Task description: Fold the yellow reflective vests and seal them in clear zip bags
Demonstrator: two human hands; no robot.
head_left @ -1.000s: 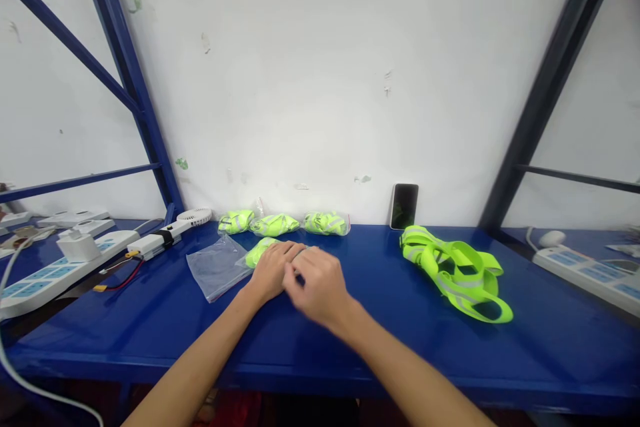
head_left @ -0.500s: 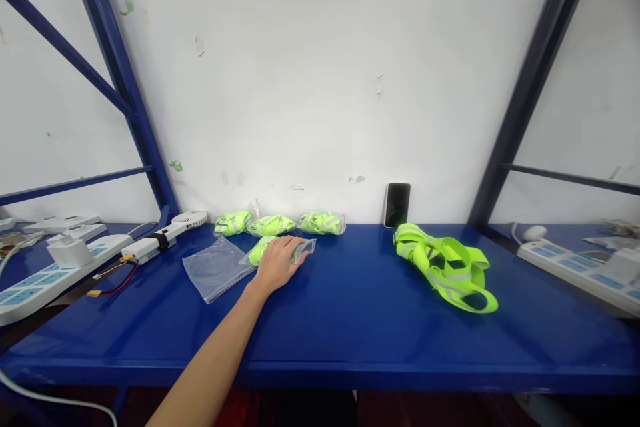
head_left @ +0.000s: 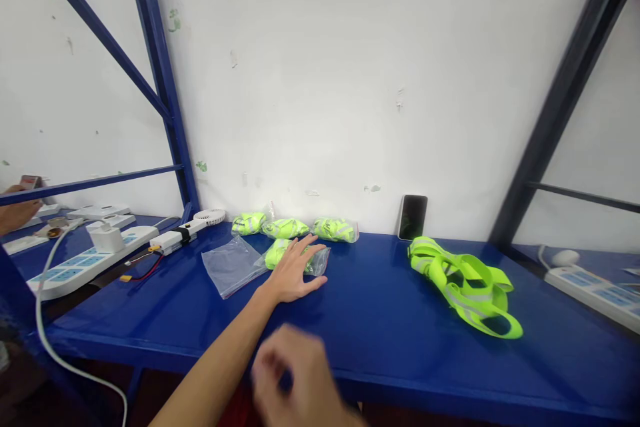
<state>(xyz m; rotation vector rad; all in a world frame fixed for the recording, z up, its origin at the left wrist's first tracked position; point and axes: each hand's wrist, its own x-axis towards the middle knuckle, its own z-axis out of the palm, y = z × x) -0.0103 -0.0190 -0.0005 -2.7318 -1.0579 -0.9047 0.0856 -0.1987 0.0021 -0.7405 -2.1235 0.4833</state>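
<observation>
Your left hand [head_left: 293,277] rests with fingers spread on a clear plastic bag [head_left: 320,261] holding a folded neon-yellow reflective vest [head_left: 276,255], at the far side of the blue steel bench [head_left: 380,320]. Judged light, soft and slippery: take hold through the bundle. No legible writing. Your right hand [head_left: 290,373] is blurred near the bench's near edge; finger state cannot be told.

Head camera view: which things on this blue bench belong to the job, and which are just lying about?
Part of the job:
left hand resting on a clear zip bag
neon-yellow reflective vest in that bag
flat clear bag
three bagged vests
loose reflective vest

Lying about:
phone
white power strip
plug charger
small white fan
</observation>
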